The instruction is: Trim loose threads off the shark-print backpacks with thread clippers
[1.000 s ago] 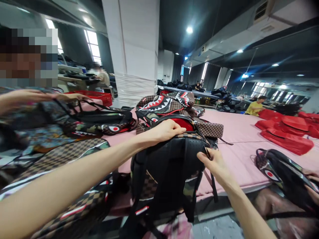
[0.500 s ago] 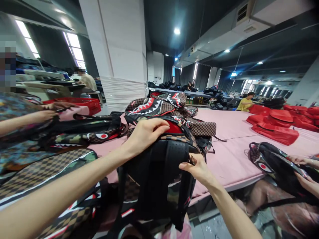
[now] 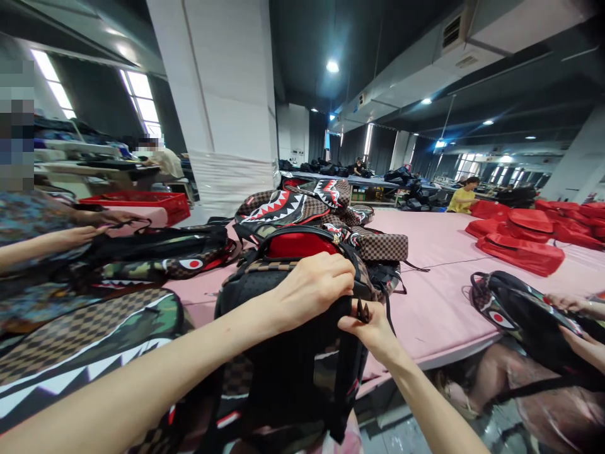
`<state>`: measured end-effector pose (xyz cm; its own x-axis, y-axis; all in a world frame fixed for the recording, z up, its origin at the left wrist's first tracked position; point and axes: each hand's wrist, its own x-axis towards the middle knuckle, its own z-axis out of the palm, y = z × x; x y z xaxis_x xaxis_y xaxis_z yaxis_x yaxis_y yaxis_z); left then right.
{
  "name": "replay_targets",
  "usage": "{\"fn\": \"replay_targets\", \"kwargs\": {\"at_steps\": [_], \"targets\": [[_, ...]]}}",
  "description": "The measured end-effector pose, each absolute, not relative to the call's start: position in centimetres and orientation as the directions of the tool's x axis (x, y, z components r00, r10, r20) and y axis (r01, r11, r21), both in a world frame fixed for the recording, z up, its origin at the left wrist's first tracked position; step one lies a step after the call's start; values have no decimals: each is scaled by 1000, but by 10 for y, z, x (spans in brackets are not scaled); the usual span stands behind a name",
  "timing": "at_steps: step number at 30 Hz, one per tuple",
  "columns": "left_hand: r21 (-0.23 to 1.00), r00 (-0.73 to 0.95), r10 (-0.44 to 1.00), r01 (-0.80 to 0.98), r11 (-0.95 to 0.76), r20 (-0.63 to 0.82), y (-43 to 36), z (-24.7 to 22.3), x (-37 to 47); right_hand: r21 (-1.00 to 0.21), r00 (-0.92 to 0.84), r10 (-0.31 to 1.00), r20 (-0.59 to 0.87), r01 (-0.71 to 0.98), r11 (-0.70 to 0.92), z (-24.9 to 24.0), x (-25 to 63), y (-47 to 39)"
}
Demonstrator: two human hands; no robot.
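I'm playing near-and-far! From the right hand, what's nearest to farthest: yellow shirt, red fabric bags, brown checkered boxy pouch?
1. Brown checkered boxy pouch, just beyond the right hand.
2. Red fabric bags, across the pink table, rightward.
3. Yellow shirt, on a person far back.

A backpack (image 3: 288, 372) is at the near edge of the table (image 3: 439, 290), with piled bags (image 3: 288, 207) just behind it, a crate (image 3: 176, 209) beyond to the left, and other bags (image 3: 520, 249) to the right.
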<state>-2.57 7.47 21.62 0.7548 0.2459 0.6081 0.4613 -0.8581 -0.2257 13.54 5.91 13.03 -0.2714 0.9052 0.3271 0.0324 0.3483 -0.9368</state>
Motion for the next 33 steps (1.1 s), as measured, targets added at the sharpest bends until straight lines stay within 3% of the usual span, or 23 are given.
{"fn": "replay_targets", "kwargs": {"at_steps": [2, 3, 7, 9, 11, 15, 17, 19, 21, 23, 25, 26, 29, 33], "targets": [[-197, 772, 248, 432, -880, 585, 72, 217, -23, -935, -259, 904, 339, 17, 355, 130, 136, 59], [-112, 755, 272, 414, -903, 597, 70, 218, -23, -937, -264, 904, 336, 4, 349, 130, 136, 59], [519, 580, 517, 182, -835, 629, 61, 225, -38, -958, -319, 905, 282, -47, 282, 128, 138, 60], [669, 539, 582, 45, -742, 609, 60, 227, -46, -962, -320, 909, 269, -42, 270, 127, 138, 60], [668, 534, 587, 55, -742, 608, 61, 225, -49, -962, -314, 910, 269, -39, 271, 127, 137, 61], [416, 578, 517, 310, -855, 631, 60, 215, -39, -945, -281, 903, 325, -66, 320, 127, 135, 62], [360, 665, 471, 309, -880, 580, 50, 211, -40, -937, -248, 904, 347, -61, 343, 126, 135, 61], [463, 725, 483, 252, -850, 491, 34, 208, -54, -941, -238, 912, 333, -31, 336, 122, 138, 60], [591, 611, 610, 271, -760, 505, 17, 203, -82, -944, -222, 922, 319, 14, 330, 117, 143, 62], [716, 232, 804, 367, -594, 548, 5, 195, -113, -940, -199, 924, 326, 32, 338, 111, 147, 66], [839, -149, 878, 405, -365, 454, 3, 183, -138, -942, -190, 926, 325, 17, 335, 107, 149, 72], [878, -217, 900, 393, -274, 378, 5, 177, -145, -947, -192, 930, 314, 7, 321, 106, 149, 75], [925, -78, 967, 318, -206, 243, 14, 164, -143, -964, -180, 948, 263, -16, 265, 105, 146, 79], [978, 183, 963, 37, -206, 196, 19, 155, -114, -963, -62, 961, 270, -21, 270, 99, 149, 80]]}}
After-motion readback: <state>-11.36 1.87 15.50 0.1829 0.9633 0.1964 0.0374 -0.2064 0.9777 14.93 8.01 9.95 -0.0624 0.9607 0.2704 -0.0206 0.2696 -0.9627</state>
